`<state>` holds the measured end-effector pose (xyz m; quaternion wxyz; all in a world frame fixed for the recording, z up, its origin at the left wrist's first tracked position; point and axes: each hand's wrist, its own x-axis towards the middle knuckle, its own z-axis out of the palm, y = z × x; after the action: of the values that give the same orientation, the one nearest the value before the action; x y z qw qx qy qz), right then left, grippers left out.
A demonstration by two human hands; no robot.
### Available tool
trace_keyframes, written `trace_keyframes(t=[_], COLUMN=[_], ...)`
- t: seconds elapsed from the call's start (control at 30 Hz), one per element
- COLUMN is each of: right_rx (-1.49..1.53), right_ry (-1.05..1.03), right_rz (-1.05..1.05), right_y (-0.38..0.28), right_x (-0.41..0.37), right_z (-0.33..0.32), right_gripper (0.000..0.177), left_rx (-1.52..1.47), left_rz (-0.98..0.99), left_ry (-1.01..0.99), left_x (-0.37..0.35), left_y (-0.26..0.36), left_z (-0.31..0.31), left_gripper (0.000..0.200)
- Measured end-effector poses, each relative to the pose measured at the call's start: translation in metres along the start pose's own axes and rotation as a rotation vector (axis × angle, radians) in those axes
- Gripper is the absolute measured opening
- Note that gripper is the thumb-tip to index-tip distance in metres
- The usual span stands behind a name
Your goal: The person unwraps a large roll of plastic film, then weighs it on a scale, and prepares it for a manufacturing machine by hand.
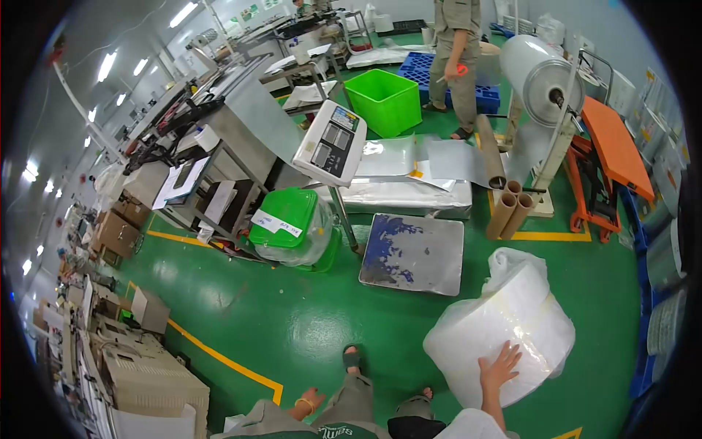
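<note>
My right hand (500,370) rests with spread fingers on a big white bundle (504,322) wrapped in clear plastic, which stands on the green floor. The hand lies flat against its near side and does not grip it. Low by my left leg hangs my left hand (313,397), a yellow band at its wrist; it looks loosely open and holds nothing. Beyond the bundle is a floor scale platform (417,252) with worn blue patches. Its display head (333,143) is on a post at the platform's far left.
A green lidded bin (281,219) stands left of the scale, and a bright green crate (384,102) farther back. Cardboard tubes (510,212), a large film roll (541,77) and an orange lift cart (614,146) occupy the right. A co-worker (457,66) stands beyond.
</note>
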<state>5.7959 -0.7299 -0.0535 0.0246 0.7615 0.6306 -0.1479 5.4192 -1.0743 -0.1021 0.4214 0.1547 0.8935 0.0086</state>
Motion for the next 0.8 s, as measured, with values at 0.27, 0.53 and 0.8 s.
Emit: trace_keyframes(t=[0.27,0.53,0.8], right_rx=[0.021,-0.078,0.957], right_ry=[0.021,-0.172,-0.924], right_rz=[-0.014,0.045,0.011], right_y=[0.027,0.020,-0.210], right_x=[0.073,0.100,-0.062], right_z=[-0.005,-0.034,0.027], right_gripper=[0.103,0.093,0.053], left_rx=[-0.105,-0.297,-0.674], left_rz=[0.108,0.277,0.867], left_ry=[-0.164,-0.052,0.400], left_x=[-0.015,-0.039,-0.130], left_y=[0.027,0.066,0.168], left_z=[0.049,-0.003,-0.141], left_gripper=[0.065,0.056,0.051])
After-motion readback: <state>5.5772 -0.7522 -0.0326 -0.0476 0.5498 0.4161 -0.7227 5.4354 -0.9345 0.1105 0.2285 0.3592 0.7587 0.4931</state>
